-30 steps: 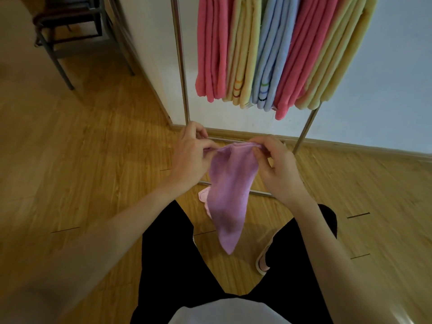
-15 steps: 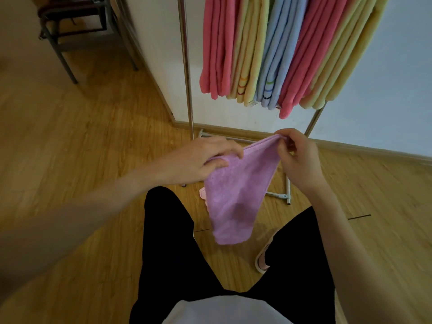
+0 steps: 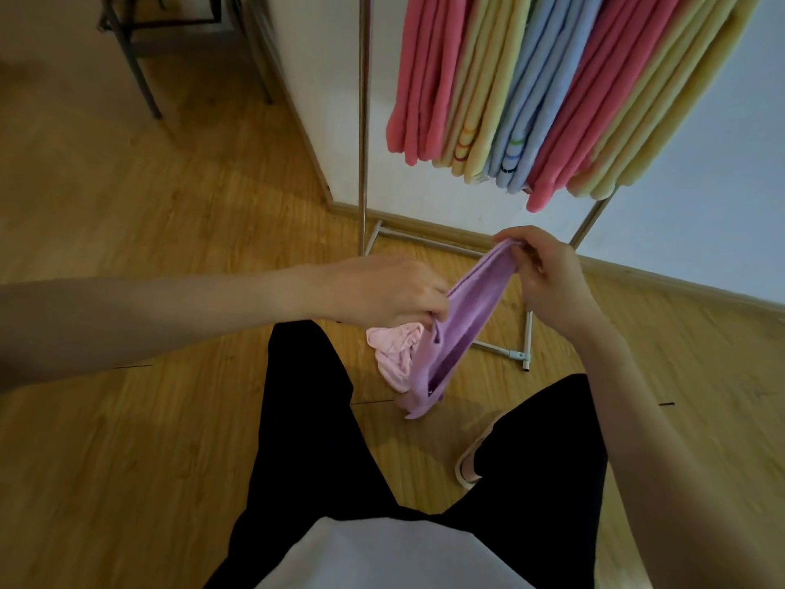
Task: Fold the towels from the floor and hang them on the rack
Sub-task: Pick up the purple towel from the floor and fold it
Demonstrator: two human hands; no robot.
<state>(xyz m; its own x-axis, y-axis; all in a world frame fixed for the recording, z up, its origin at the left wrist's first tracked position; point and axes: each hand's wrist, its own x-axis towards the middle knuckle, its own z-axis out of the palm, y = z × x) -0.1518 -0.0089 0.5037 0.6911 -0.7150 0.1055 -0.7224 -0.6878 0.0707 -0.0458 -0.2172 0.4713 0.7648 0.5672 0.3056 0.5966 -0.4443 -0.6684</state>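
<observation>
Left hand [image 3: 395,291] has slid down the purple towel [image 3: 454,329] since a second ago and now pinches its edge lower, fingers curled on the cloth. Towel hangs doubled between the hands over the wooden floor [image 3: 170,418], top edge pulled taut: fold likely closing. Pink towel [image 3: 393,346] lies on floor behind it, unfolded. Right hand [image 3: 548,278] pinches the upper corner. Rack [image 3: 363,121] carries folded towels. No readable writing.

purple towel [image 3: 456,329]: folded lengthwise, you hold it slanting, top end toward 1 o'clock
pink towel [image 3: 393,352]: crumpled on the floor, just at 9 o'clock of it
rack [image 3: 362,121]: at 12 o'clock, hung with pink, yellow, blue folded towels [image 3: 548,87]
</observation>
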